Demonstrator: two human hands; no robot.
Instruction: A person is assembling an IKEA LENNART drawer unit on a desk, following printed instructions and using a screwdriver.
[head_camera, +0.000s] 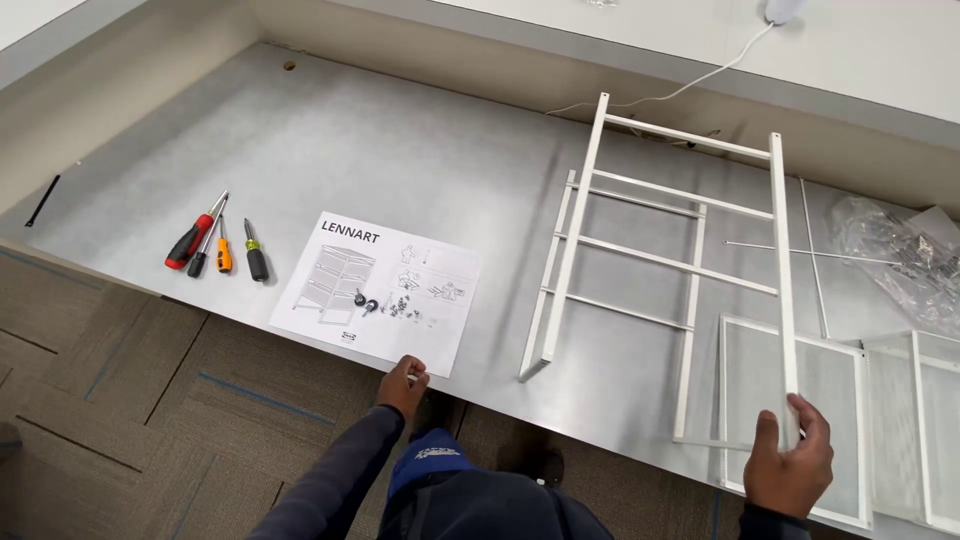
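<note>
Head view: right hand (790, 462) (thumb up) around white frame (690, 230).

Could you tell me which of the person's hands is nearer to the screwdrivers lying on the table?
The left hand, pinching the instruction sheet beside the screwdrivers. The right hand grips the white ladder-like frame, far across the table.

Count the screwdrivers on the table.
3, side by side at the table's left front, left of the instruction sheet: a red-handled one, a small orange one, then a black one nearest the sheet.
</note>
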